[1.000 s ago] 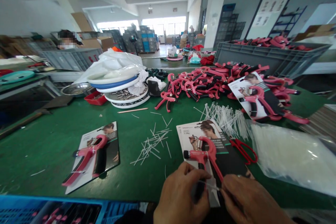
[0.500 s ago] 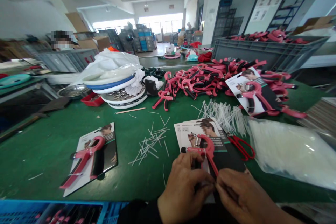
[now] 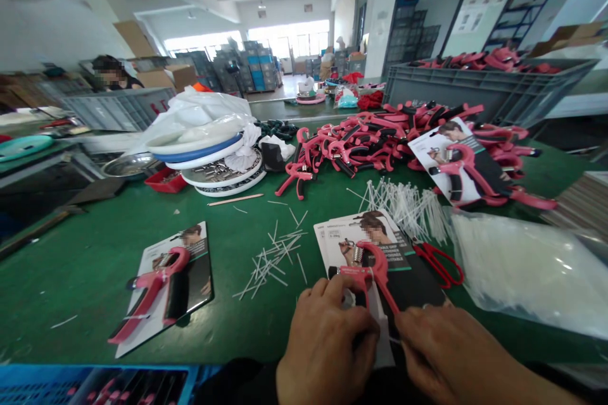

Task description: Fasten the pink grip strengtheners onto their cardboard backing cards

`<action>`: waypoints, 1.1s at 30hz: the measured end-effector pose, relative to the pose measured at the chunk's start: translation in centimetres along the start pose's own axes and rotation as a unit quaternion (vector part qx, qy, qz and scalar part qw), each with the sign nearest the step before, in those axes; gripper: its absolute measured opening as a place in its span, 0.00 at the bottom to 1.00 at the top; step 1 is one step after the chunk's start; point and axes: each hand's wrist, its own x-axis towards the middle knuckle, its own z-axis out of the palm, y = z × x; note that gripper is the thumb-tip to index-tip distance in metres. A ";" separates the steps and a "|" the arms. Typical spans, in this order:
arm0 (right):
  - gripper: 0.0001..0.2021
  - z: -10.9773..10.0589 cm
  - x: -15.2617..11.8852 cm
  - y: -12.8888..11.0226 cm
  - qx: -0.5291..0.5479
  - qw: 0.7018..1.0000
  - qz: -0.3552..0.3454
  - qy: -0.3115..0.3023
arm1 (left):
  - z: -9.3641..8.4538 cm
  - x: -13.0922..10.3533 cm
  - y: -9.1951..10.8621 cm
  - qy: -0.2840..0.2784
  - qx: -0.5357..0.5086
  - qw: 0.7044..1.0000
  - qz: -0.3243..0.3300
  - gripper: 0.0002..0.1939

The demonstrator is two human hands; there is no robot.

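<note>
A pink hand grip strengthener [image 3: 377,259] lies on a printed backing card [image 3: 398,259] stacked over another card. My left hand [image 3: 327,335] is closed around its left handle, fingers curled and thumb pressed in. A thin white cable tie [image 3: 394,340] spans the gap between my hands near the handle ends. Its far end runs into my right hand [image 3: 446,342], whose closed fingers also cover the tip of the right handle. Red-handled scissors [image 3: 439,264] lie just beyond my right hand.
Loose cable ties [image 3: 403,205] and a plastic bag [image 3: 527,272] are at right. Cut tie ends [image 3: 268,259] and another carded grip [image 3: 164,285] lie left. A pile of grips [image 3: 361,139], stacked plates [image 3: 199,158] and a grey crate [image 3: 484,92] stand behind; a blue basket [image 3: 192,386] is in front.
My right hand has moved slightly right and away from my left, and the tie between them now shows. My left hand has shifted a little left and down. A person at far left has moved slightly.
</note>
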 end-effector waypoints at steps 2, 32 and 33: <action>0.09 -0.1 -0.1 0.0 0.011 1.000 0.014 -0.010 | 0.3 0.1 -0.1 0.007 -0.023 1.000 -0.007 0.05; 0.11 -0.6 1.7 -2.5 -0.208 0.970 -0.126 0.002 | -0.4 1.0 -2.8 -0.013 -0.020 0.993 0.115 0.07; 0.13 -0.5 1.6 -2.6 -0.228 0.965 -0.129 0.001 | -0.7 1.0 -2.9 -0.025 -0.031 0.992 0.119 0.07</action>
